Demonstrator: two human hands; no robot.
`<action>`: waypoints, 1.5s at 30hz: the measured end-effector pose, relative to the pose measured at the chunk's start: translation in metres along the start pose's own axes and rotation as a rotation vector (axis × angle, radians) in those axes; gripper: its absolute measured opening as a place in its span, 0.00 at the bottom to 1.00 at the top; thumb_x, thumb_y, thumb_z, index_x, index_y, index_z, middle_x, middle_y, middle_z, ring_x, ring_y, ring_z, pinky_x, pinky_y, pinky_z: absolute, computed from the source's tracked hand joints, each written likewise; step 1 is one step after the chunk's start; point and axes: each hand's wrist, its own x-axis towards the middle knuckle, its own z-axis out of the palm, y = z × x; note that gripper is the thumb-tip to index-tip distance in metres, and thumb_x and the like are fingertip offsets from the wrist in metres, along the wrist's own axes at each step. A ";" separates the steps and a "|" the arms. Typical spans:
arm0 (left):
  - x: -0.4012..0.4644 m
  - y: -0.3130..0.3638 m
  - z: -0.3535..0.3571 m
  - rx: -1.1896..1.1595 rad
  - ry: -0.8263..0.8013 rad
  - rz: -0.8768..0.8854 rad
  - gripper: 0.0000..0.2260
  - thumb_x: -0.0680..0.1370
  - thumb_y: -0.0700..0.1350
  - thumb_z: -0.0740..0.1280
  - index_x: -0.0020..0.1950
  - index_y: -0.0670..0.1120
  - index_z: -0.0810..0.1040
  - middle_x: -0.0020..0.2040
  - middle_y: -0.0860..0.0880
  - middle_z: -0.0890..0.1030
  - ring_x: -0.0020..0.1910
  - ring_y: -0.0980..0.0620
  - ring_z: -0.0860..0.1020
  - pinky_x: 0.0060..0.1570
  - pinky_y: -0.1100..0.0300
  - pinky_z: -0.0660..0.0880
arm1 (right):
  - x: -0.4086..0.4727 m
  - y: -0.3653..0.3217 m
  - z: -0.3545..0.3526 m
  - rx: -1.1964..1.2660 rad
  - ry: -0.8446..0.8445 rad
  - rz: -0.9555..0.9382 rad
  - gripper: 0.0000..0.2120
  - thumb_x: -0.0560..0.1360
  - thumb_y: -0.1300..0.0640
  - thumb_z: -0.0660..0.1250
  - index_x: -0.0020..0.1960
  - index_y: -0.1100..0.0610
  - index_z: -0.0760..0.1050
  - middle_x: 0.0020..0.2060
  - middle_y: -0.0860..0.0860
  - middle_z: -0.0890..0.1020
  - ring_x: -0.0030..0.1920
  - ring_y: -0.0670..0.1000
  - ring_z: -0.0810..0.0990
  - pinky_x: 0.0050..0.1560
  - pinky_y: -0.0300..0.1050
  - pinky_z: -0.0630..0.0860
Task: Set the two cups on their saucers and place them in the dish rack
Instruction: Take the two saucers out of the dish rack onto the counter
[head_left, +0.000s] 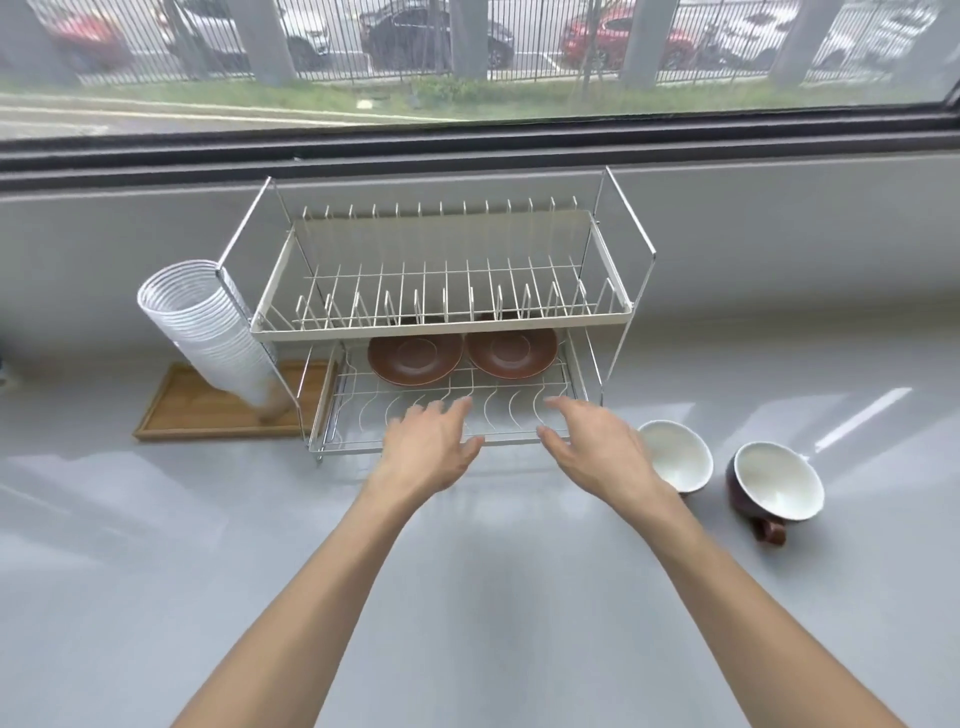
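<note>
Two brown saucers (415, 359) (511, 353) lie side by side on the lower shelf of the two-tier wire dish rack (447, 325). Two brown cups with white insides stand on the grey counter right of the rack, one (678, 457) close to my right wrist, the other (776, 488) farther right with its handle toward me. My left hand (434, 447) and my right hand (592, 447) hover open over the front edge of the lower shelf, fingers spread, holding nothing and short of the saucers.
A white ribbed utensil holder (208, 327) hangs tilted on the rack's left side above a wooden tray (208, 410). The grey counter (156, 519) runs to a wall and wide window behind the rack. The rack's upper tier holds nothing.
</note>
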 end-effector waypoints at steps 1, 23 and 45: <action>0.003 0.000 0.003 0.012 0.050 0.009 0.26 0.82 0.58 0.58 0.78 0.52 0.62 0.69 0.46 0.74 0.69 0.41 0.70 0.66 0.46 0.68 | 0.005 -0.002 0.003 0.009 0.032 -0.008 0.22 0.81 0.46 0.58 0.74 0.49 0.66 0.69 0.49 0.75 0.66 0.56 0.75 0.58 0.53 0.74; 0.098 0.024 0.049 -0.424 0.281 -0.158 0.27 0.83 0.57 0.57 0.79 0.48 0.60 0.80 0.44 0.62 0.79 0.43 0.59 0.73 0.46 0.62 | 0.130 0.011 0.049 0.032 0.215 -0.063 0.24 0.79 0.48 0.63 0.72 0.57 0.69 0.74 0.62 0.67 0.73 0.62 0.67 0.68 0.58 0.68; 0.146 0.033 0.057 -1.276 0.188 -0.462 0.06 0.82 0.48 0.63 0.53 0.46 0.75 0.47 0.50 0.76 0.46 0.44 0.83 0.52 0.40 0.81 | 0.202 0.020 0.048 0.338 -0.065 0.260 0.07 0.79 0.53 0.65 0.46 0.54 0.70 0.40 0.53 0.74 0.42 0.52 0.75 0.50 0.37 0.77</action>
